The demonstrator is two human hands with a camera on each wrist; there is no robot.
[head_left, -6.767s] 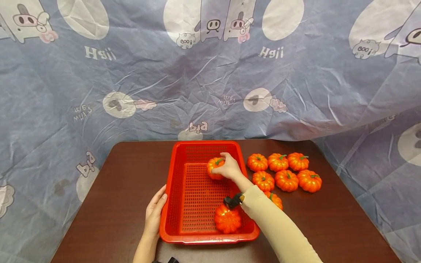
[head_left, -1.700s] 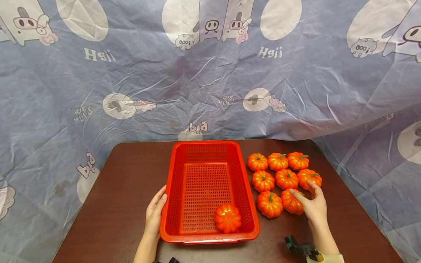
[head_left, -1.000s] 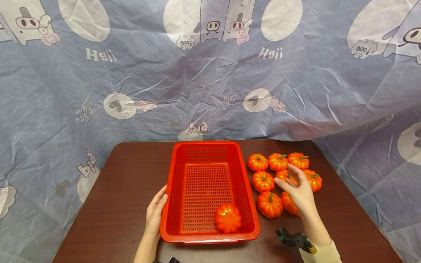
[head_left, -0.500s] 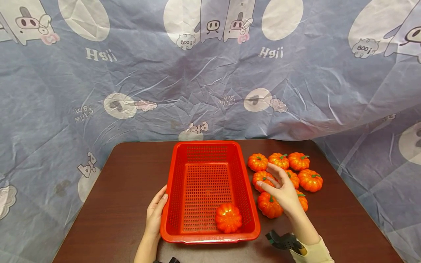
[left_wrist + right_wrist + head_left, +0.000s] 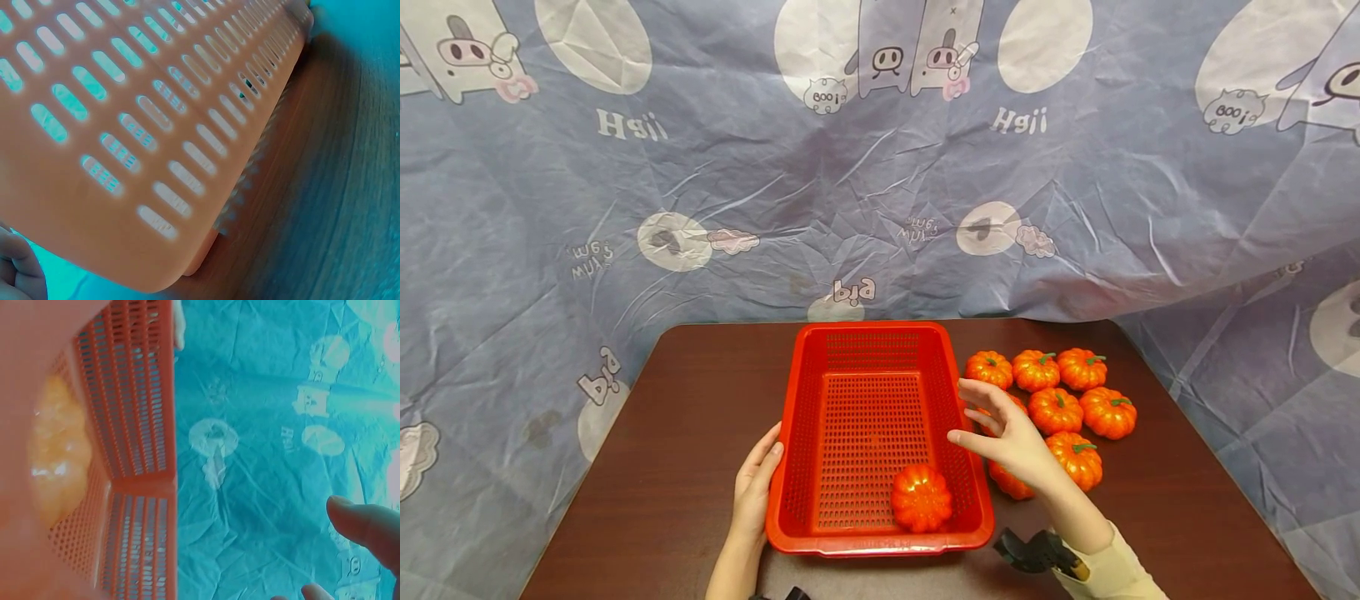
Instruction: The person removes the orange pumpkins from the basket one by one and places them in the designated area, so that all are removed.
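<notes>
A red perforated plastic basket (image 5: 872,546) stands mid-table; one orange pumpkin (image 5: 921,498) lies in its near right corner, stem not visible. My left hand (image 5: 752,487) rests against the basket's left outer side, fingers fairly straight and thumb at the rim. My right hand (image 5: 1011,437) is at the basket's right rim, fingers spread and holding nothing. It partly hides a middle-row pumpkin (image 5: 1018,404) and a front-row pumpkin (image 5: 1011,483). In the right wrist view, the thumb (image 5: 362,525) stands apart from the other fingertips.
Several orange pumpkins with green stems, among them a front-right pumpkin (image 5: 1075,460) and a back-right pumpkin (image 5: 1082,368), stand in rows right of the basket. The brown table (image 5: 647,467) ends at a patterned grey-blue cloth (image 5: 737,192) behind.
My right hand earlier held a pumpkin inside the basket; that pumpkin now appears at the front right of the rows. Empty, the hand has since moved left to the basket's rim. The left hand stayed.
</notes>
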